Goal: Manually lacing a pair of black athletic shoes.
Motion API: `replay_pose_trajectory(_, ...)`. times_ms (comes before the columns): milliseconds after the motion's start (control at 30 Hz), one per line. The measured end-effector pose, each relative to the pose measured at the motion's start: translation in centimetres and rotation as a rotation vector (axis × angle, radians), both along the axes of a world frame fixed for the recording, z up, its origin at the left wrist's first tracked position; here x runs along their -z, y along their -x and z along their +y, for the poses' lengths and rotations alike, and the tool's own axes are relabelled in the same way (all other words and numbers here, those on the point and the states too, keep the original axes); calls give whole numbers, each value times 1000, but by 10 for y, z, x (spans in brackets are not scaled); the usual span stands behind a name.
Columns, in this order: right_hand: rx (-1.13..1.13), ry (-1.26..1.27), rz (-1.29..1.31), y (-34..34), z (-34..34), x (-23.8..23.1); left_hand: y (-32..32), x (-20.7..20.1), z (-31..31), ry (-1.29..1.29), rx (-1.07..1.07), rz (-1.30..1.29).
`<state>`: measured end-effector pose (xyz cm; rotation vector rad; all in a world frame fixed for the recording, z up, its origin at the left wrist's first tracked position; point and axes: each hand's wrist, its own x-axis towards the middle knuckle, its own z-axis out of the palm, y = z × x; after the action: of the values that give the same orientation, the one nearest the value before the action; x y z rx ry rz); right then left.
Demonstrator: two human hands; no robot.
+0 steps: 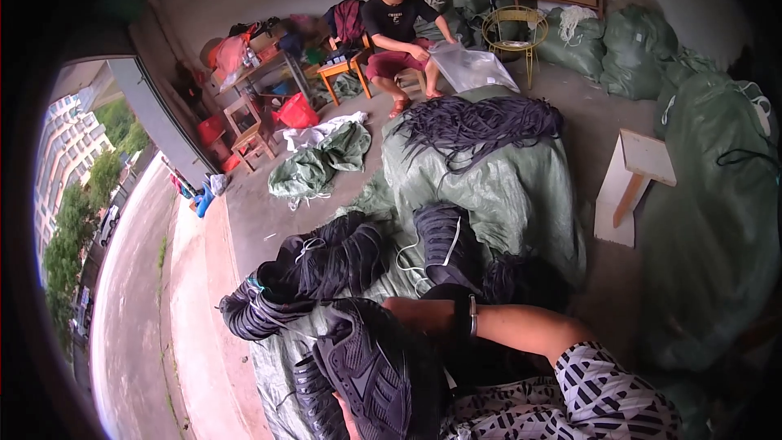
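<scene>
A black shoe upper [366, 367] with mesh and raised overlays fills the lower middle, close to me. My left hand [346, 417] is mostly hidden behind it, its fingers closed at the lower left edge. From the right, my right arm, with a bracelet at the wrist, reaches across. My right hand [405, 314] is against the top of the upper, its fingers hidden. Nested black shoe uppers [265, 310] lie just beyond, tied with a pale cord, beside another dark stack [338, 257]. A further bundle [448, 244] stands upright, bound with white string.
Black laces [481, 126] lie heaped on a stuffed green sack [489, 187]. Farther off, a seated person [399, 28] handles a clear plastic bag [472, 69]. A wooden stool [631, 183] lies tipped at right, near large green sacks [717, 195]. An open doorway is left.
</scene>
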<state>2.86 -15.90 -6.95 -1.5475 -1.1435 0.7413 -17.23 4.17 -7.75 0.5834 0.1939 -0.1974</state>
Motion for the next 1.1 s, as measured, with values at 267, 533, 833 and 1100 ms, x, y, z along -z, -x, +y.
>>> replay_pose_trajectory(267,602,224,-125,-3,-25,-15,-28,-8,-23,-852,-220,-120)
replay_pose_trajectory(533,614,-35,-546,24,-24,-39,-17,-22,-41,-935,-109,-196)
replay_pose_trajectory(833,654,86,-486,28,-14,-19,-55,-45,10,-1242,-89,-306)
replay_pose_trajectory(1100,531,166,-531,28,-23,-28,-94,-37,-28,-1117,81,-392)
